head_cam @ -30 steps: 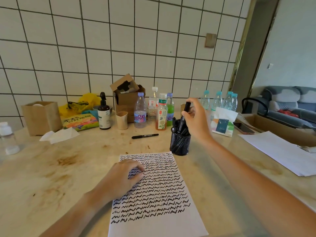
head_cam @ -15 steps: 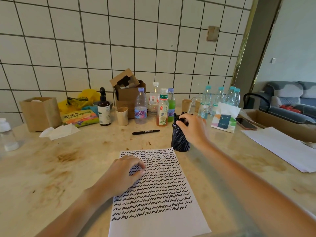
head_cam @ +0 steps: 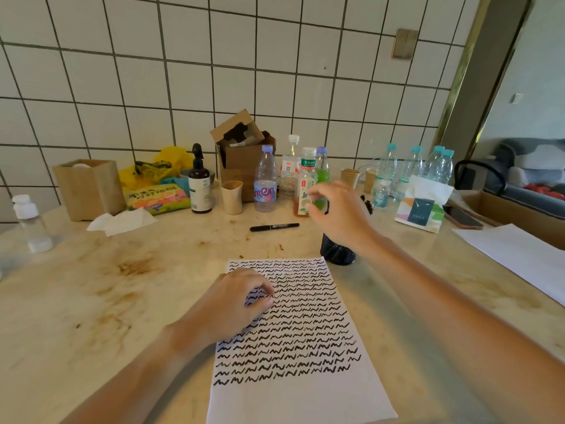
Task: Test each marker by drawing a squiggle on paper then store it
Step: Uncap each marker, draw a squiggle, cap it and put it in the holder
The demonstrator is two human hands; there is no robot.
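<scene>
A white sheet of paper (head_cam: 305, 347) covered in rows of black squiggles lies on the table in front of me. My left hand (head_cam: 235, 301) rests on its upper left part, fingers curled, pressing it flat. A black mesh pen holder (head_cam: 337, 252) stands just past the paper's top right corner. My right hand (head_cam: 339, 212) hovers over the holder with fingers spread and nothing in it, hiding the markers inside. One black marker (head_cam: 274, 227) lies capped on the table beyond the paper, left of my right hand.
Along the tiled wall stand several bottles (head_cam: 265, 182), a paper cup (head_cam: 232, 197), a brown pump bottle (head_cam: 199, 185), a cardboard box (head_cam: 241, 154) and a brown tissue box (head_cam: 88, 188). A tissue pack (head_cam: 423, 209) and more white paper (head_cam: 519, 255) lie on the right.
My right hand lowered a black marker into the holder, let go of it and has lifted off to the left with open fingers. My left hand stayed on the paper.
</scene>
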